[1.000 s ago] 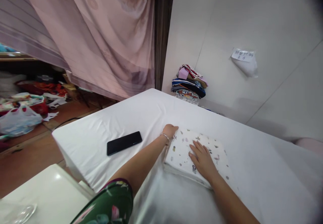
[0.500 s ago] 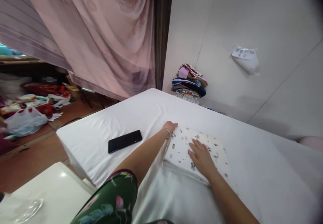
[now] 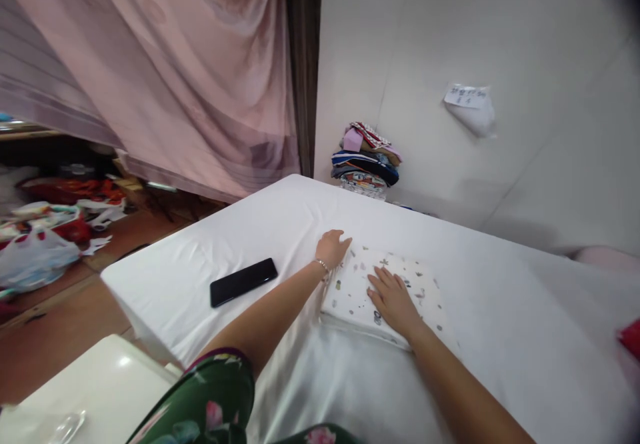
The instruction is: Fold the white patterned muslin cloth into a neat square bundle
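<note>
A folded white cloth (image 3: 357, 304) with small printed figures lies flat on a table (image 3: 280, 221) covered in white fabric. My right hand (image 3: 395, 301) rests palm down on top of it, fingers slightly spread. At the cloth's far left corner is my left hand (image 3: 334, 247), with a bracelet at the wrist. Its fingers are extended and a little apart, and nothing shows in them. Whether its fingertips touch the cloth's edge is hard to tell. A black phone (image 3: 243, 282) lies to the left of my left forearm.
A stack of folded clothes (image 3: 367, 161) stands by the wall behind the table. Pink curtains (image 3: 215, 84) hang at the back left. A white stool-like surface (image 3: 100, 377) is at lower left. Plastic bags (image 3: 37, 257) lie on the floor. A labelled pouch (image 3: 471, 107) hangs on the wall.
My left hand has lifted slightly from the cloth's left edge, and its fingers show more. My right hand stays on the cloth. The view has shifted a little to the right.
</note>
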A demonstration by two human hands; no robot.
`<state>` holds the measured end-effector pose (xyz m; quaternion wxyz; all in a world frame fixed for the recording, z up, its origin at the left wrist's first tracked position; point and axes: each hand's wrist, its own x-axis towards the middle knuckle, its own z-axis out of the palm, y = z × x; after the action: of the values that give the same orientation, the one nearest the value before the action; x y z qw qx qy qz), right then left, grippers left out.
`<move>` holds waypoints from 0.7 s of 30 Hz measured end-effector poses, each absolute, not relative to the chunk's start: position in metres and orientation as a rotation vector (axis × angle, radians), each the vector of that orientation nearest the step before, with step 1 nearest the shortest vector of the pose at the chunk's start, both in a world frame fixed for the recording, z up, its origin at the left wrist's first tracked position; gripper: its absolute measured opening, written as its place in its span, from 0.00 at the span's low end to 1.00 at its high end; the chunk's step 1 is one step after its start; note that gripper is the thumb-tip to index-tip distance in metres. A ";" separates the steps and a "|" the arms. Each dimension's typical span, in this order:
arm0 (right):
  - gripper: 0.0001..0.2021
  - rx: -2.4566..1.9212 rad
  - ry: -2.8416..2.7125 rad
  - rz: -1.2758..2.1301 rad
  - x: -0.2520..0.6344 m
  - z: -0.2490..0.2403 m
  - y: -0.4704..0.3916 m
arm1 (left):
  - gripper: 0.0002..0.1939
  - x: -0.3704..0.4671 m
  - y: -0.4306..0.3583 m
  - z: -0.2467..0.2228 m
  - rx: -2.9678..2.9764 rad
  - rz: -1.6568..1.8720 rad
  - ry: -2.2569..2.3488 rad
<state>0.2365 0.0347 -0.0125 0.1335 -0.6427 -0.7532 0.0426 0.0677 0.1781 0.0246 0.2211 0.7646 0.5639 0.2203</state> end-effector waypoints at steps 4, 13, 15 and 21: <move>0.23 -1.873 -2.165 0.249 0.233 -0.005 0.037 | 0.28 0.078 0.156 0.004 2.486 0.464 1.371; 0.26 -2.176 -1.906 0.271 0.281 0.016 0.054 | 0.31 0.075 0.155 -0.010 2.589 0.366 1.440; 0.27 -2.282 -1.853 0.285 0.292 0.010 0.055 | 0.31 0.075 0.155 -0.011 2.580 0.389 1.429; 0.25 -2.221 -1.645 0.383 0.311 0.008 0.045 | 0.29 0.072 0.157 -0.008 2.384 0.486 1.344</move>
<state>0.3108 0.0454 0.0081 0.1747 -0.7838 -0.5804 0.1351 0.0715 0.1572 -0.0079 0.1799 0.8437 0.4756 0.1721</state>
